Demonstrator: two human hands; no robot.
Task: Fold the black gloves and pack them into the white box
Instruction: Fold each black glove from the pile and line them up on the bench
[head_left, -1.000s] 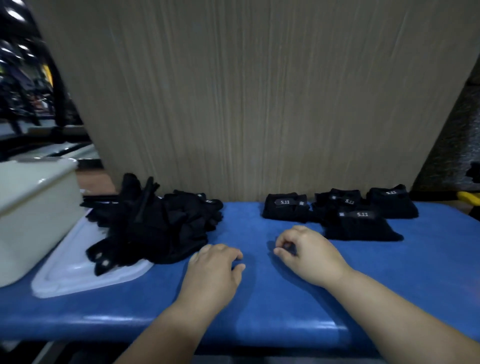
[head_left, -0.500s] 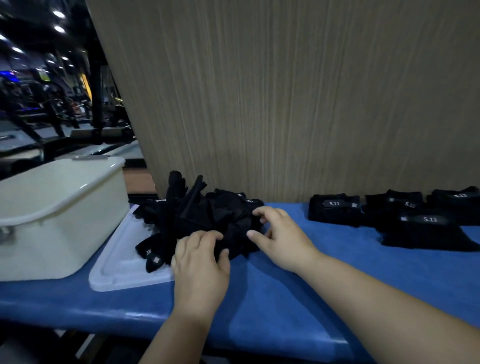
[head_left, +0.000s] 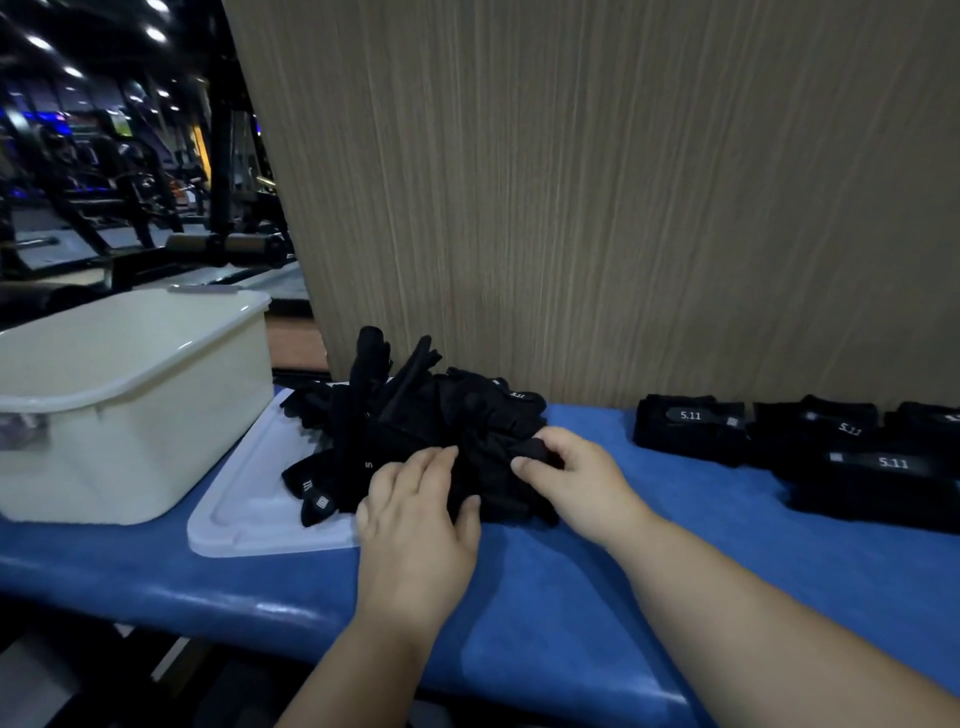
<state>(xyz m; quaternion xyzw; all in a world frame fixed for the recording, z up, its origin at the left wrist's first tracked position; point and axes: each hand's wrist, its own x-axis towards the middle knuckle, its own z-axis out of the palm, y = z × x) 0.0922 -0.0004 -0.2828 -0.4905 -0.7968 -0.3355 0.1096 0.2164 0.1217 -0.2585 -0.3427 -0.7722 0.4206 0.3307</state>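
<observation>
Because soft, light and tangled, best drawn out singly by a cuff, expecting straps to snag neighbours. At the left end of the blue bench (head_left: 519, 613), white box (head_left: 130, 405), open-topped; just beside it, white lid (head_left: 244, 519) under half the heap of black gloves (head_left: 415, 421). Left hand (head_left: 415, 519) laid flat-fingered on the heap's near edge; right hand (head_left: 576, 478) pinching a cloth fold. Toward the right end, folded gloves (head_left: 691, 428), well clear.

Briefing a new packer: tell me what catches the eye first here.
Both hands are on a heap of black gloves at the centre: the left hand rests on it, the right hand pinches a fold. A white box stands at far left on the blue table; folded gloves lie at right.
</observation>
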